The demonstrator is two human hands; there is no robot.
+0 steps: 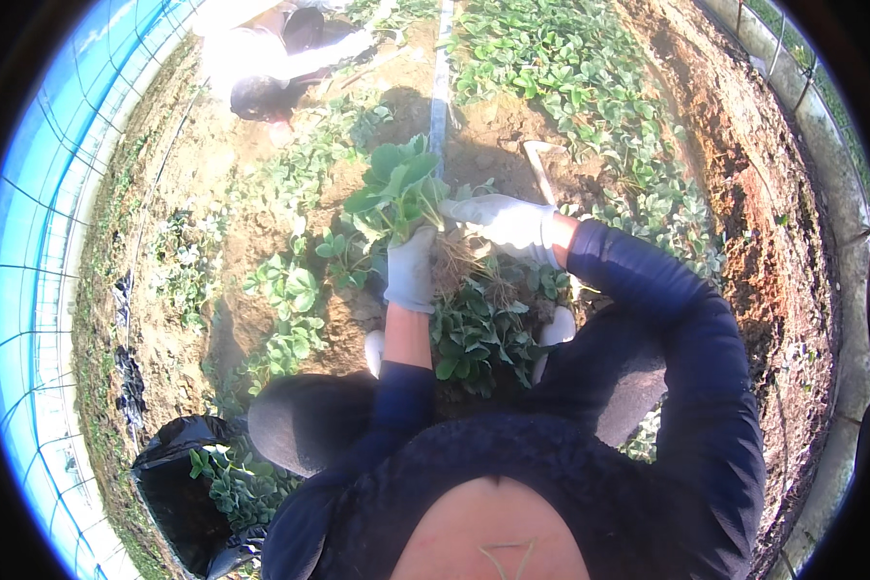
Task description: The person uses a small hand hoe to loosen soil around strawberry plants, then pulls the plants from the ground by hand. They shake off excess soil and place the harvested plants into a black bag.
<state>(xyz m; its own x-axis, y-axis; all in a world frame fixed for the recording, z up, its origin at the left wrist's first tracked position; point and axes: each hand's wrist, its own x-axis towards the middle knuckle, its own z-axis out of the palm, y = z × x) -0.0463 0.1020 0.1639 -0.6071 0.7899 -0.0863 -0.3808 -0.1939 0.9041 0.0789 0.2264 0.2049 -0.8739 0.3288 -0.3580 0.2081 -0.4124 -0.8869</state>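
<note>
A strawberry plant [399, 181] with green leaves and bare, stringy roots [455, 264] is held up before me. My left hand [412, 268], in a white glove, grips it at the base of its stems. From the other side my right hand [507, 223], gloved too, has its fingertips on the plant's stems; its grip is partly hidden. Below both hands, between my legs, lies a heap of pulled strawberry plants [478, 341], some with roots showing.
A hoe-like tool with a pale handle [540, 174] lies beyond my right hand. Strawberry plants grow thickly [565, 72] at the upper right. A black plastic-lined container [177, 500] and cut greenery are at lower left. Another person [261, 61] bends down at upper left.
</note>
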